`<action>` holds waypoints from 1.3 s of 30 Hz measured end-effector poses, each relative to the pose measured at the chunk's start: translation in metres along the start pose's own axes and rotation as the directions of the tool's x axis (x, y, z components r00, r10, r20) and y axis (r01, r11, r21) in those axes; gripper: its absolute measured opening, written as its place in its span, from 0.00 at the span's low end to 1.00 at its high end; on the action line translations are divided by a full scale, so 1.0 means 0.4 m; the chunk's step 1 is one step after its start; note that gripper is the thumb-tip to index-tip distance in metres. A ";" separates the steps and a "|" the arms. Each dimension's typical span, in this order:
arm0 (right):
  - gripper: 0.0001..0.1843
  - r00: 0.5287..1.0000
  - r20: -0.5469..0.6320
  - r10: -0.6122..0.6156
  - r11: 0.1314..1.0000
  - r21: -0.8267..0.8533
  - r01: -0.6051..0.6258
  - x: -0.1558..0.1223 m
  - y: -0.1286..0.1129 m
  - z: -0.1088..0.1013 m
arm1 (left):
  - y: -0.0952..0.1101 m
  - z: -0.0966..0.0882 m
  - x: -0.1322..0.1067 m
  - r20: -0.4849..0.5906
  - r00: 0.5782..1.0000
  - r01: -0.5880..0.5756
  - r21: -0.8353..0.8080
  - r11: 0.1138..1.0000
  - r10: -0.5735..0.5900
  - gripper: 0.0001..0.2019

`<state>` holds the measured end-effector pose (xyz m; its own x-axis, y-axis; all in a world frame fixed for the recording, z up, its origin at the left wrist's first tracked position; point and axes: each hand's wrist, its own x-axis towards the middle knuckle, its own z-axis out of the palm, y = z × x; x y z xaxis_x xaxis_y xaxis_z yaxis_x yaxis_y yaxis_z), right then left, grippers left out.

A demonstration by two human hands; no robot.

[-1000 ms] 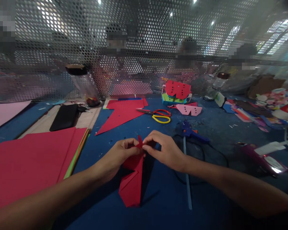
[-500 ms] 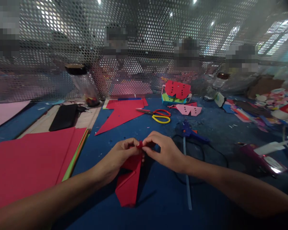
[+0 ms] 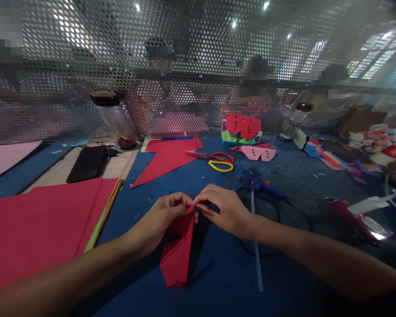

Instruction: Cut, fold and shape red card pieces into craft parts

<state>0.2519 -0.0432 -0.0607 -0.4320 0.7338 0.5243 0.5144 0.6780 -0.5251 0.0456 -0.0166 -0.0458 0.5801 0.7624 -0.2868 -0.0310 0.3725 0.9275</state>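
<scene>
Both my hands meet over a folded piece of red paper [image 3: 177, 262] near the middle of the blue table. My left hand [image 3: 166, 215] is closed around its upper part, thumb on top. With fingertips pinched together, my right hand [image 3: 222, 209] grips the paper's upper tip. The lower end hangs down toward me and shows creases and a folded flap. My fingers partly hide the top of the paper. Just beyond my hands lie scissors [image 3: 214, 158] with one red and one yellow handle, their blades on a cut red sheet [image 3: 166, 165].
A blue glue gun [image 3: 267, 187] with a long glue stick and cable lies right of my hands. Red sheets [image 3: 42, 224], a black phone [image 3: 87, 163] and a glass bottle [image 3: 114, 119] are left. Cut-out pieces [image 3: 259, 152] lie behind. A perforated metal screen [image 3: 198, 66] borders the table.
The red tip between my fingers has been turned or bent, and my right fingers have shifted slightly on it. My left hand keeps its hold. The view has moved a little.
</scene>
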 end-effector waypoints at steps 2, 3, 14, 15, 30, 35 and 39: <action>0.06 0.999 -0.006 -0.038 0.998 -0.041 0.038 -0.002 0.003 0.001 | 0.002 0.001 0.000 -0.019 1.000 0.016 0.012 1.000 -0.016 0.07; 0.06 0.998 -0.010 -0.054 0.997 -0.062 0.053 -0.003 0.004 0.001 | 0.003 0.002 0.001 -0.031 0.999 0.028 0.015 0.999 -0.028 0.07; 0.05 1.000 -0.019 0.005 1.000 -0.023 -0.006 0.000 0.005 0.002 | 0.012 0.005 0.002 -0.029 0.999 0.045 0.007 0.999 -0.045 0.10; 0.05 1.000 -0.016 0.011 1.000 -0.017 -0.011 -0.001 0.003 0.002 | 0.010 0.006 0.001 -0.022 0.999 0.034 0.014 0.999 -0.033 0.11; 0.03 0.994 0.012 -0.109 0.982 -0.156 0.109 -0.003 0.007 -0.002 | 0.010 0.010 -0.006 -0.040 0.998 0.041 0.013 0.999 -0.041 0.14; 0.09 0.991 0.028 -0.131 0.975 -0.179 0.134 -0.004 0.013 -0.002 | 0.016 0.012 -0.008 -0.042 0.998 0.045 0.025 0.999 -0.043 0.14; 0.11 0.989 0.037 -0.146 0.972 -0.178 0.150 -0.004 0.016 -0.006 | 0.023 0.013 -0.008 -0.052 0.996 0.073 -0.010 0.997 -0.073 0.13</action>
<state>0.2579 -0.0402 -0.0632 -0.5293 0.6283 0.5701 0.5676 0.7617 -0.3126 0.0476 -0.0184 -0.0352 0.5376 0.7596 -0.3661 0.0031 0.4324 0.9017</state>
